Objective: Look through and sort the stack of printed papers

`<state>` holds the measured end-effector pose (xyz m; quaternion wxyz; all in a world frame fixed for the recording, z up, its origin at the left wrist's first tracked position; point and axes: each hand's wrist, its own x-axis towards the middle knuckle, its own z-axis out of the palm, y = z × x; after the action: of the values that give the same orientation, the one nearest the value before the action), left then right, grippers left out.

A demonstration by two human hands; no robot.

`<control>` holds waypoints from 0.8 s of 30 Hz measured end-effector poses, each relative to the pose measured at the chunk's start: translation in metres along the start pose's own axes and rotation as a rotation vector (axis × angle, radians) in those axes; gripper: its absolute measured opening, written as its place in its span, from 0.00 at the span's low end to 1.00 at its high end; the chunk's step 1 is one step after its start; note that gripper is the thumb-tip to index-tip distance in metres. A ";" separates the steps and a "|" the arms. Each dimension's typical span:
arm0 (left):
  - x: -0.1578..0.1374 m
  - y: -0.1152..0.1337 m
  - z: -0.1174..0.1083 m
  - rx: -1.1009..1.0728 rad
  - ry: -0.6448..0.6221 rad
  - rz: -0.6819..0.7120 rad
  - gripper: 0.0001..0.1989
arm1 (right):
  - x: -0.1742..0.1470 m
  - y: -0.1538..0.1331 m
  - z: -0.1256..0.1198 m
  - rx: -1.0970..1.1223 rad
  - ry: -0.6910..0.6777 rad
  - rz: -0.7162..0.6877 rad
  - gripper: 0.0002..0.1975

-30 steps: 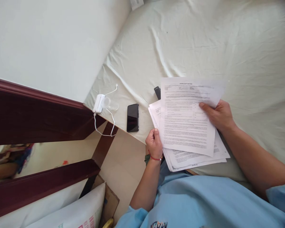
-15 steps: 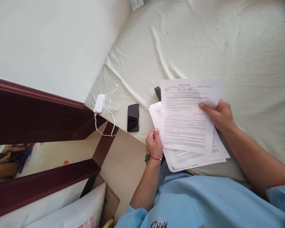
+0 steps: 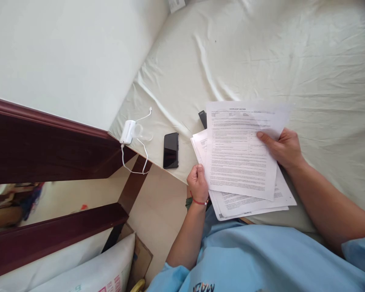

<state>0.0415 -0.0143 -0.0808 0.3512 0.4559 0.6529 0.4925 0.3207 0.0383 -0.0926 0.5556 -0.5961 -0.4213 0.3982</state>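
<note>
A printed sheet of paper (image 3: 239,154) lies over a fanned stack of printed papers (image 3: 255,205) in front of me. My right hand (image 3: 284,148) grips the right side of the top sheet, thumb on its face and fingers hidden behind. At the lower left, my left hand (image 3: 198,182) is closed on the left edge of the papers, thumb on top; how many sheets it pinches I cannot tell. A small black object (image 3: 202,119) sticks out from behind the papers' upper left corner, mostly covered.
A black phone (image 3: 170,150) lies left of the papers on the pale bedsheet (image 3: 261,52). Farther left is a white device (image 3: 128,132) with white cables, near the bed's corner. A dark wooden frame (image 3: 48,146) and a white sack (image 3: 109,263) are at the lower left.
The top sheet and my right hand have shifted slightly to the right. My left hand stays almost in place on the papers' edge.
</note>
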 end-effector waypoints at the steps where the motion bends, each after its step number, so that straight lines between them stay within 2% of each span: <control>1: 0.000 0.000 0.000 0.013 0.003 0.005 0.26 | 0.000 0.000 0.000 -0.015 0.005 -0.005 0.15; 9: 0.002 0.001 0.000 0.067 0.021 0.028 0.27 | -0.003 -0.007 0.001 -0.026 -0.018 -0.020 0.14; 17: 0.000 0.000 0.001 -0.042 0.017 -0.013 0.28 | -0.002 -0.005 0.003 -0.067 -0.035 -0.035 0.15; 24: -0.002 0.003 0.002 -0.033 0.028 0.002 0.29 | -0.003 -0.005 0.003 -0.136 -0.047 -0.045 0.14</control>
<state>0.0445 -0.0154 -0.0785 0.3491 0.4436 0.6492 0.5097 0.3165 0.0366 -0.0880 0.5124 -0.6134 -0.4737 0.3698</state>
